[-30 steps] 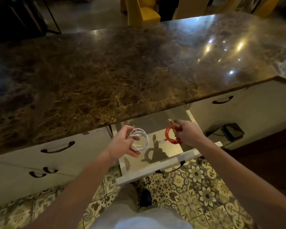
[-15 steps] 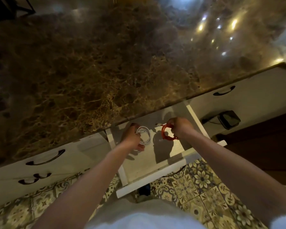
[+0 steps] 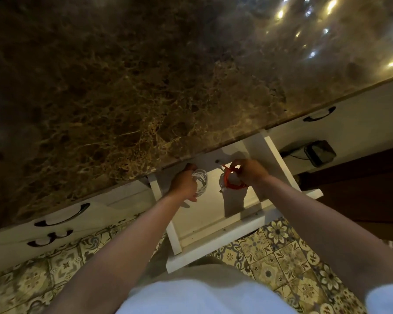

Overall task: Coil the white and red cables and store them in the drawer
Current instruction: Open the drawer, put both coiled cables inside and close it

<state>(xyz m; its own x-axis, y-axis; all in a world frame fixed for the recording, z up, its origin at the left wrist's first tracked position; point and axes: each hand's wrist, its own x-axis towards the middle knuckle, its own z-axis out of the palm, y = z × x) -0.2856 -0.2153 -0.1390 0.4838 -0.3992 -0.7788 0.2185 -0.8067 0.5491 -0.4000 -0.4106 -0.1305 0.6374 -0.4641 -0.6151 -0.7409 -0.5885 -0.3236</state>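
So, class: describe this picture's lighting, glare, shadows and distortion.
Head view: dim, warm light; bright glare spots on the marble counter at upper right; both hands cast dark shadows onto the pale floor of the open drawer; the wide lens bows the counter edge; the left hand and white cable look slightly motion-blurred.

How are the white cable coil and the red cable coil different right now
The white cable coil is held by the left hand toward the left side of the open drawer; the red cable coil is held by the right hand toward its middle. The red coil shows a loose white plug end; the white coil shows none. Both are wound into small loops, gripped, low inside the drawer.
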